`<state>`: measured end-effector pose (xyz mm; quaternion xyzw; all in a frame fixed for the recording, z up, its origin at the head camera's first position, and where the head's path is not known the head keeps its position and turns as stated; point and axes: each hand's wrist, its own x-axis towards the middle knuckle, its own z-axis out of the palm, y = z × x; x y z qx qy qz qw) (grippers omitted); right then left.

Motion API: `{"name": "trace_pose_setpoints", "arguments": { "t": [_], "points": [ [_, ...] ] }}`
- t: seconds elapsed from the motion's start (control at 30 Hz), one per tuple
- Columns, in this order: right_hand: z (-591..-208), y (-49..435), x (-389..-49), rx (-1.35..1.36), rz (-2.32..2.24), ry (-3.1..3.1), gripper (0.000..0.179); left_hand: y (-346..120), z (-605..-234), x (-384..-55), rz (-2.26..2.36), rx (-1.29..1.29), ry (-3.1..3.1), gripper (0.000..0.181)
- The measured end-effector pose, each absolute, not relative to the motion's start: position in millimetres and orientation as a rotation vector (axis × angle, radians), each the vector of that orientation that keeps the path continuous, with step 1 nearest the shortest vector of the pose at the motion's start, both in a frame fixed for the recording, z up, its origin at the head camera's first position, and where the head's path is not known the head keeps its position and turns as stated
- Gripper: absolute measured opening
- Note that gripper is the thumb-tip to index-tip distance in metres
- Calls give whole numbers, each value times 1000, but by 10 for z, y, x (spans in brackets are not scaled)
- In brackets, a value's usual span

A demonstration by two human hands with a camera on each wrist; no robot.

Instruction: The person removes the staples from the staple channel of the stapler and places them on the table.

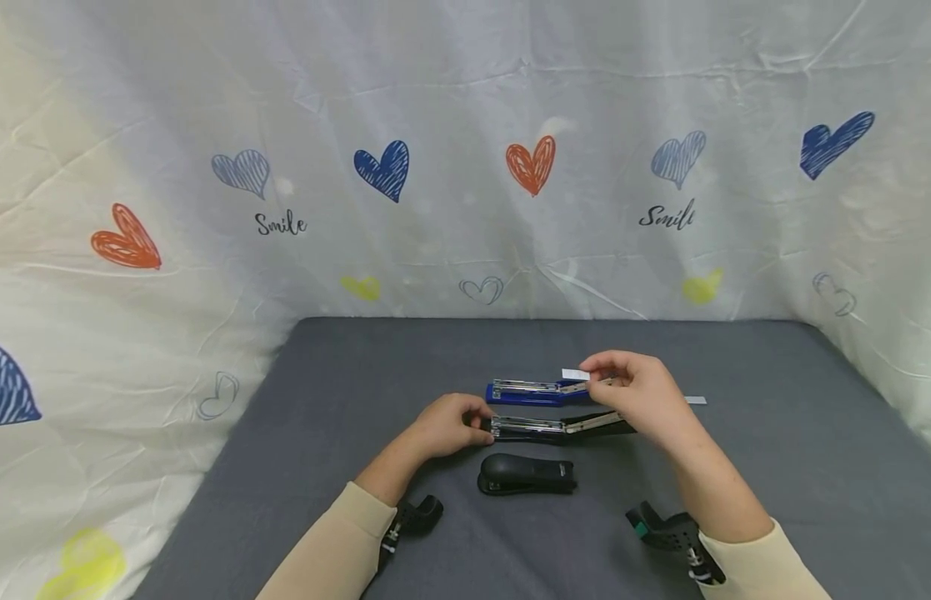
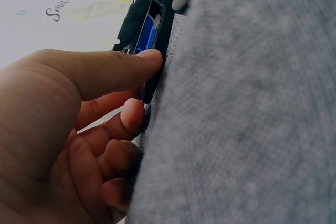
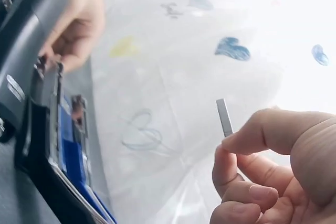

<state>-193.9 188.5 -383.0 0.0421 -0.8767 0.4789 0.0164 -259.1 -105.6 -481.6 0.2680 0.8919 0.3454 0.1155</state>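
Note:
My left hand [image 1: 446, 425] pinches the left end of an opened black stapler [image 1: 528, 436] between thumb and fingers. This stapler lies on the table with its top folded back to the right, its metal channel uncovered. Just behind it lies an opened blue stapler [image 1: 525, 400], partly covered by my right hand [image 1: 648, 400]. Between thumb and forefinger, that hand pinches a strip of staples [image 3: 224, 118], raised above the staplers. A closed black stapler [image 1: 527, 475] lies nearest to me.
Another pale strip [image 1: 695, 400] lies on the grey tabletop [image 1: 390, 358], right of the blue stapler. A white curtain [image 1: 435, 242] printed with hearts hangs behind the table and along its sides. Black wrist camera mounts [image 1: 663, 529] stick out by both sleeves.

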Motion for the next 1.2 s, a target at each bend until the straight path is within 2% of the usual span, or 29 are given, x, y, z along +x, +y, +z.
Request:
{"name": "trace_pose_setpoints", "arguments": {
  "t": [0.6, 1.2],
  "points": [
    [-3620, 2467, -1853, 85, 1323, -2867, 31, -1070, -4826, -2564, 1057, 772, 2597, 26],
    [-3708, 3078, -1839, 49, 1148, -3066, 33, -1058, -4814, -2583, 1056, 779, 2601, 26]
  ]
}}
